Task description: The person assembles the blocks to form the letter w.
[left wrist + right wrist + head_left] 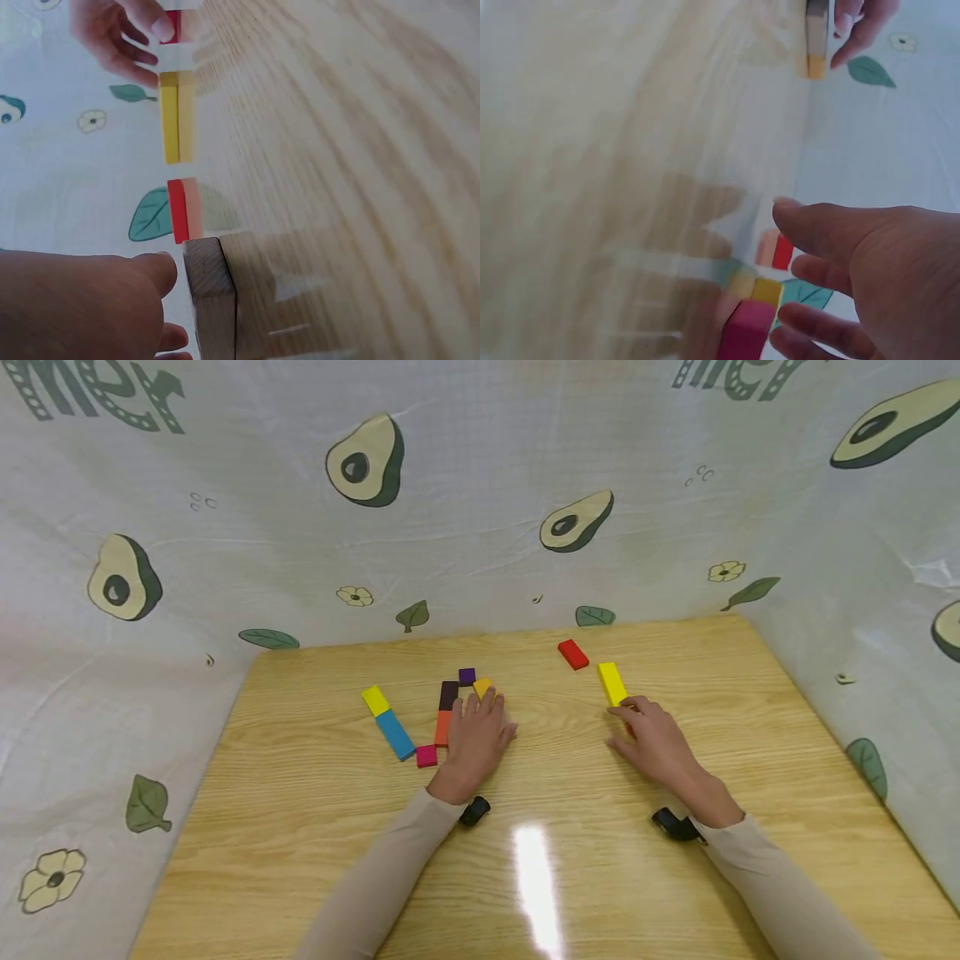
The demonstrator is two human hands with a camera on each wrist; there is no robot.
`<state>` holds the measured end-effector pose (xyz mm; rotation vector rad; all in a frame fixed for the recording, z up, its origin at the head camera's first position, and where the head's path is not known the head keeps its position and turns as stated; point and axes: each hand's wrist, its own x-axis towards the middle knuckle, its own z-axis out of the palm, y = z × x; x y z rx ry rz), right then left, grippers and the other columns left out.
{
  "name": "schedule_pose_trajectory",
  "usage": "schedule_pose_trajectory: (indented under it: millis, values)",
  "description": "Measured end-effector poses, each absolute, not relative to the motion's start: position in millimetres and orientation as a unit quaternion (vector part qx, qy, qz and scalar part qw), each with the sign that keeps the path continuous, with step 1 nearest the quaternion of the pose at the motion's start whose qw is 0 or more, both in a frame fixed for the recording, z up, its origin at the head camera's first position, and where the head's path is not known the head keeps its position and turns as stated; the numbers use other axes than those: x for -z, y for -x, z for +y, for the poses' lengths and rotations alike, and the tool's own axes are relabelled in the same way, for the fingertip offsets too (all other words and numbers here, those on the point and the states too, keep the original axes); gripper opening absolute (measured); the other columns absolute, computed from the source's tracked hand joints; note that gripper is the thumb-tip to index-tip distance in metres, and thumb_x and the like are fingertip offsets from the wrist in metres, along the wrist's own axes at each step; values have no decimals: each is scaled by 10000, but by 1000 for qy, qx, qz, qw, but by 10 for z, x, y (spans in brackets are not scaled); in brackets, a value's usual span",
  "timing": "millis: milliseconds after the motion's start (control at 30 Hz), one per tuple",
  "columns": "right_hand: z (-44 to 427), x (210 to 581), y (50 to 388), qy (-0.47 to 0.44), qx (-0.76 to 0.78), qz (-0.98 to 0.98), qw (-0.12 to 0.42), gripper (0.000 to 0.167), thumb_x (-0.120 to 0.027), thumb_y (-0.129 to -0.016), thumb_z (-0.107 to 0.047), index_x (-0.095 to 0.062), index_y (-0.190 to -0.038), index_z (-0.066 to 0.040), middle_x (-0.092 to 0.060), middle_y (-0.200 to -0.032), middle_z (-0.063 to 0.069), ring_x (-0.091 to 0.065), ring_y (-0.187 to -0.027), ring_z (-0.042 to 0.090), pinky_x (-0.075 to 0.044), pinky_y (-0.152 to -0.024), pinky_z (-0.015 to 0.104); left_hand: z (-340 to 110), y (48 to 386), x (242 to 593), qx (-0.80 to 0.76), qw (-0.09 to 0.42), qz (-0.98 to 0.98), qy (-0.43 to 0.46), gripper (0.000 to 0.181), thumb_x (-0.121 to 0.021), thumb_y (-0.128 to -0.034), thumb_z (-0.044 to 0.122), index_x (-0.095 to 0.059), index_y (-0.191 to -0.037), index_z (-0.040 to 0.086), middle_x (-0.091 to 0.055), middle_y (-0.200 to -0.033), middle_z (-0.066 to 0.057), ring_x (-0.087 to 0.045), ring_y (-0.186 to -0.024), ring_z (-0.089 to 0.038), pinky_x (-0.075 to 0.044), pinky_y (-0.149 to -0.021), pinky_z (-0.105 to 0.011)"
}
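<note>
A wood-grained surface (585, 810) meets a white avocado-print cloth (465, 568). The left hand (476, 743), fingers extended, partly covers an orange-red block (442, 728), with an amber block (483, 685) by its fingertips. The right hand (658, 747), loosely open, is at the near end of a yellow block (612, 682); its wrist view shows a magenta block (746, 330) just beside its fingers.

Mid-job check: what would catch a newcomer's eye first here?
Probably the avocado prints on the pale cloth behind the table. Next, the bright yellow block by the right hand, with a red block farther back to its left. The left hand sits among more coloured blocks.
</note>
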<state>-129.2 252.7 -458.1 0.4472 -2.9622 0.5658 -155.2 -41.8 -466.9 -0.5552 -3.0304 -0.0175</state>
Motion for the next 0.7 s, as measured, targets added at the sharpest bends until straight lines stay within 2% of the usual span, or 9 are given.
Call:
schedule_pose_trajectory:
  millis: [300,633,700]
  values:
    - [2696,4594,1148,-94,-162,-980,62,466,-837,-901,-122,-692,-1298,74,-605,-1249,339,-618,-1037,509,-525,-850,639,-409,1547,4679,-7,47,-984,169,583,-511,-1110,476,-542,-1545,89,-492,-1611,-93,-468,-1417,-322,-367,-1176,-511]
    - [2746,4602,1105,-100,-140,-983,69,473,-842,-902,-136,-685,-1275,109,-647,-1158,331,-635,-958,466,-551,-782,585,-414,1543,4664,-10,23,-987,161,609,-476,-1119,486,-507,-1574,84,-464,-1636,-95,-444,-1449,-333,-337,-1200,-517]
    - [2751,4610,1107,-101,-138,-982,74,444,-841,-901,-124,-698,-1256,101,-660,-1139,320,-626,-984,483,-547,-794,597,-414,1550,4671,-9,18,-987,158,611,-464,-1122,486,-498,-1580,83,-460,-1639,-98,-440,-1457,-339,-322,-1211,-518]
